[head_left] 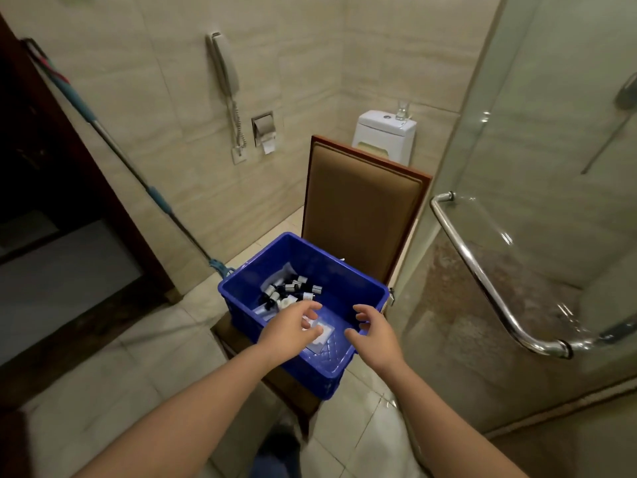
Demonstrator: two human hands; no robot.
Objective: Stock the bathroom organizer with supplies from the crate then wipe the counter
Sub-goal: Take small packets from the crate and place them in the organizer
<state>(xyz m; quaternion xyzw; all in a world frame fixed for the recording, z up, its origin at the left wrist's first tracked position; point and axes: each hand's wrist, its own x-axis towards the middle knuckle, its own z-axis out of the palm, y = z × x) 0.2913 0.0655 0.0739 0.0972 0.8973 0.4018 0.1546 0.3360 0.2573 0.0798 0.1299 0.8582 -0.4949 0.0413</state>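
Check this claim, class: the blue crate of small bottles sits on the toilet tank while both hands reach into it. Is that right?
No. The head view shows the blue crate on the seat of the brown chair, not the toilet tank. Small bottles lie inside, and the left hand and right hand reach in.

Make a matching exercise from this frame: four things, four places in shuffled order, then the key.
Things
1. blue crate
2. drinking glass
3. mop
4. small bottles

Places
A. leaning against the wall, left of everything else listed
B. inside the crate, at its far end
C. on the seat of the chair
D. on top of the toilet tank

Pairs: 1-C, 2-D, 3-A, 4-B
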